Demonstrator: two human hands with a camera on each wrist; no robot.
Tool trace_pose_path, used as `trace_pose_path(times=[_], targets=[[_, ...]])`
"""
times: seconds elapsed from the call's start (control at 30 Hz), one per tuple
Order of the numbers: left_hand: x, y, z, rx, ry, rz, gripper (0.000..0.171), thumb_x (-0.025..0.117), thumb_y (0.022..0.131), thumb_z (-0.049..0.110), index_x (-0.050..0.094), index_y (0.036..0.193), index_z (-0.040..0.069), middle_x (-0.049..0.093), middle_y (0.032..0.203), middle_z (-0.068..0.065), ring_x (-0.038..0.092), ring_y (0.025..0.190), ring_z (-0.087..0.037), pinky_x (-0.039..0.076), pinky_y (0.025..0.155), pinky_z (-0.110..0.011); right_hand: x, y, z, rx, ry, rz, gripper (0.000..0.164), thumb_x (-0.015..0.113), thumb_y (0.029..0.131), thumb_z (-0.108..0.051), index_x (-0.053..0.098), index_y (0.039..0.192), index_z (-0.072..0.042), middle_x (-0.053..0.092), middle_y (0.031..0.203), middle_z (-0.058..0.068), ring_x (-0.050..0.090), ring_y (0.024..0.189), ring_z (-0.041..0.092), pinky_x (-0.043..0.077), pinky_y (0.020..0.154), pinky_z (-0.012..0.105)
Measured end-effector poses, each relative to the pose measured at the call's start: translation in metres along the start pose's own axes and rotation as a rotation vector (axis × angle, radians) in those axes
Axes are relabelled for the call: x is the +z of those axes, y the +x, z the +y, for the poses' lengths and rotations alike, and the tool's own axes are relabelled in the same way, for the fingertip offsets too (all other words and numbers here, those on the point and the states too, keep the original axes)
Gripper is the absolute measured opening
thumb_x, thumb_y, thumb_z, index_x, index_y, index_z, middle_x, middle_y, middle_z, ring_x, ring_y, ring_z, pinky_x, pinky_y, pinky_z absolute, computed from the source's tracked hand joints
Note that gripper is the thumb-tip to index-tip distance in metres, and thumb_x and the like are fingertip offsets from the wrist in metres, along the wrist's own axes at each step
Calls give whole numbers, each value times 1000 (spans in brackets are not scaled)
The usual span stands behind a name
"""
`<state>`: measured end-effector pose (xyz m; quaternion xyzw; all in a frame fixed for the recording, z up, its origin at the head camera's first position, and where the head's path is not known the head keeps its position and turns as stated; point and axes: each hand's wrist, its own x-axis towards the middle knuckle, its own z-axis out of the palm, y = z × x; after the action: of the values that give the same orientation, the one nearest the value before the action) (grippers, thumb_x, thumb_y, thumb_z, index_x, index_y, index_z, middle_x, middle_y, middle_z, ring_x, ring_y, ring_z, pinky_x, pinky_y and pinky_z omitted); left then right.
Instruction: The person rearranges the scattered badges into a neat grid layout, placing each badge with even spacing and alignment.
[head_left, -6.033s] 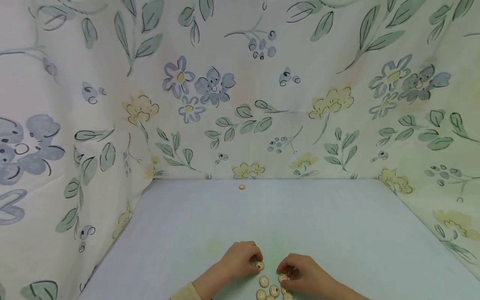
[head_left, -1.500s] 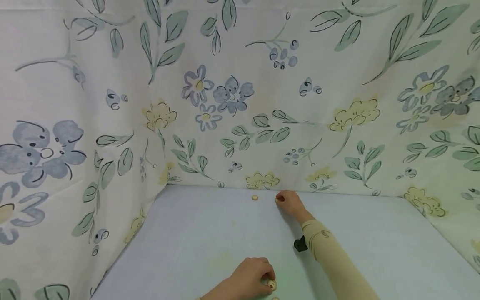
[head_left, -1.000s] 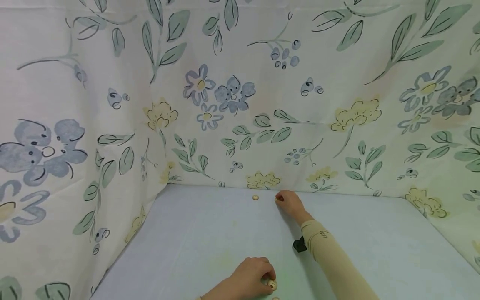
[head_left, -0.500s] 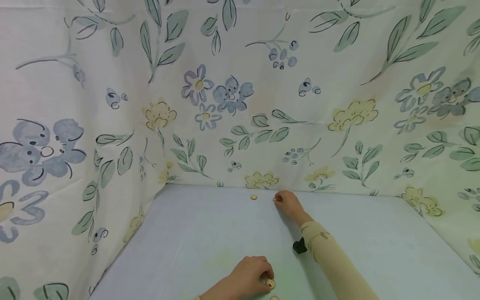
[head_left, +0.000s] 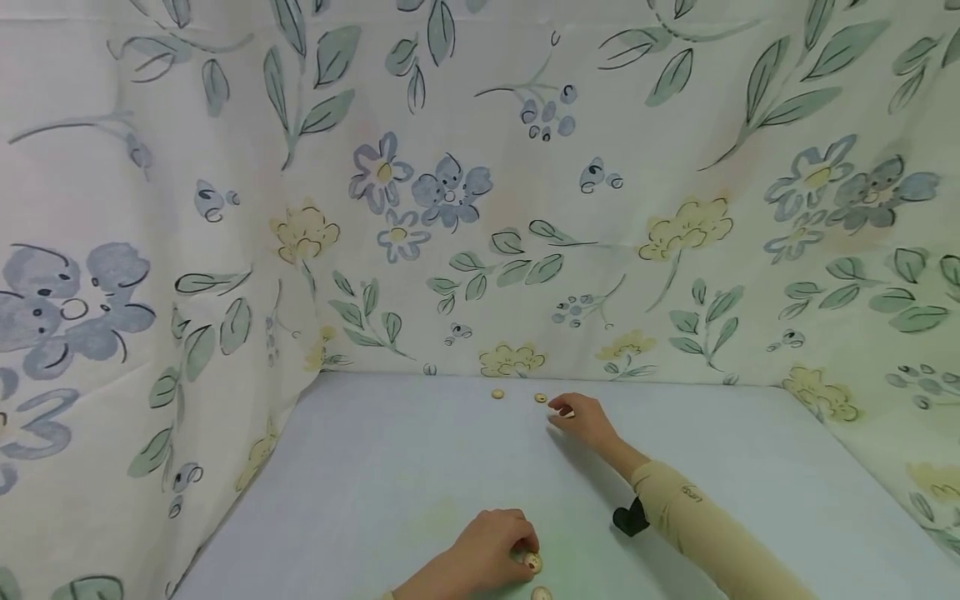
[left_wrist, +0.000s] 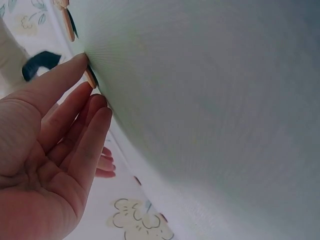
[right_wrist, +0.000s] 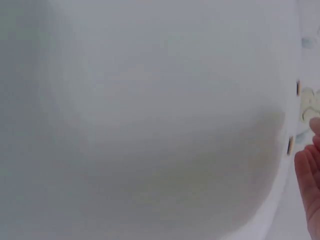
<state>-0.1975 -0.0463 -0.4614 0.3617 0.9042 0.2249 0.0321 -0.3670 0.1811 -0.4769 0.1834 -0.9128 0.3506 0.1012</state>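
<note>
My left hand (head_left: 495, 546) is low in the middle of the head view. Its thumb and a finger pinch the edge of a small round wooden disc (head_left: 533, 562) bearing dark marks. Part of a second such disc (head_left: 541, 593) shows just below, at the frame's bottom edge. At the far edge of the table, one plain-looking disc (head_left: 498, 393) lies left of another wooden disc (head_left: 540, 398) with a dark mark. Beside the latter, to its right, my right hand (head_left: 587, 421) hovers apart from it, fingers loosely bent around nothing. The right wrist view shows the same hand (right_wrist: 310, 175) near two discs.
A white cloth covers the table (head_left: 397, 467). A floral curtain (head_left: 465, 250) hangs along its back and sides. Under my right forearm shows a black wrist-camera mount (head_left: 631, 518).
My right hand has let go of the marked disc at the far edge and drawn back to the right. Six seconds ago it was at the near group of discs. My left hand still pinches its disc.
</note>
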Motion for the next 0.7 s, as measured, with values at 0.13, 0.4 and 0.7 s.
trace_pose_path(times=[0.13,0.4,0.7], targets=[[1,0,1,9,-5,13,15,81,75,21,72,87,20,54,79,17,47,70,6,38,67,-14,-7,-31,-8,-36,25,-69,21,74,85,-9,70,105,-2,68,98,7,62,87,19,53,75,32],[-2,0,0,10,-3,35,17,83,72,20,72,85,18,53,77,16,46,70,5,38,67,-14,-17,-88,-26,-192,105,-158,19,74,86,-10,69,103,-3,68,95,6,62,84,15,54,72,25],[-2,0,4,-19,-23,15,18,83,72,18,72,86,18,52,77,17,46,70,4,40,67,-14,-23,-139,-38,-215,242,-245,18,73,88,-18,68,101,-7,68,95,3,60,82,5,54,67,24]])
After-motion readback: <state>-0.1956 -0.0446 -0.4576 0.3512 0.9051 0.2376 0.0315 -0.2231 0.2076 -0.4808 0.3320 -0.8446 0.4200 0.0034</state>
